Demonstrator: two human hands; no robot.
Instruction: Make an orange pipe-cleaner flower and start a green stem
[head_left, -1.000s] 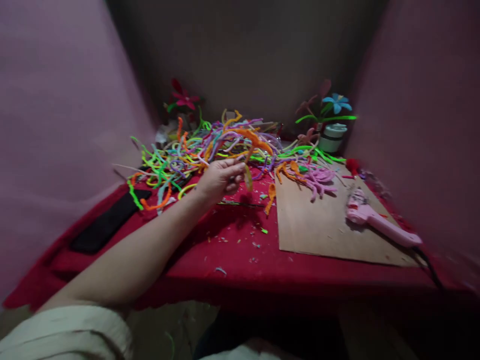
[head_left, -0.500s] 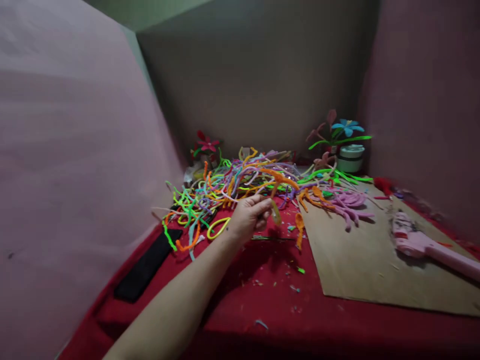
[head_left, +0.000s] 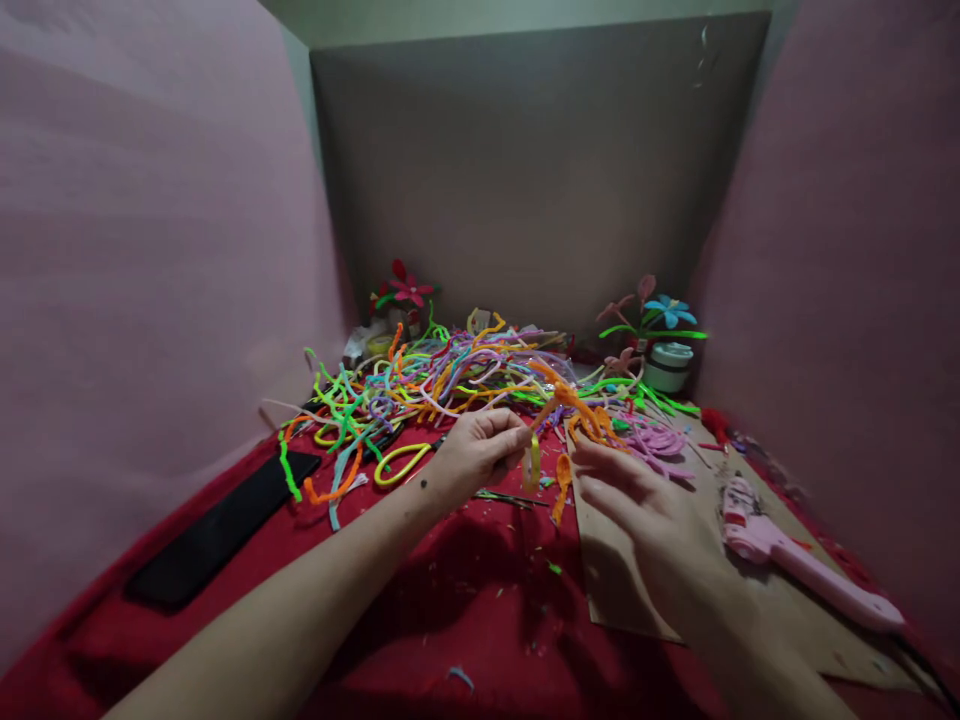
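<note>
Appearing, the right hand (head_left: 649, 500) nears the orange piece (head_left: 564, 394).

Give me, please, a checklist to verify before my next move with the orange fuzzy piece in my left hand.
1. Left hand grips the orange fuzzy wire piece: ok, fingers closed on its lower end.
2. Right hand is free to help: ok, it looks open and holds nothing visible.
3. Right fingers touch the orange piece: cannot tell, they are close and blurred.
4. Narrow yellow translucent strip is firmly attached: cannot tell, it hangs by the left fingers.
5. Red cloth is free of scraps: not ok, small bits are scattered there.
6. Pink plastic glue gun is hot: cannot tell, it lies on the brown flat cardboard.
</note>
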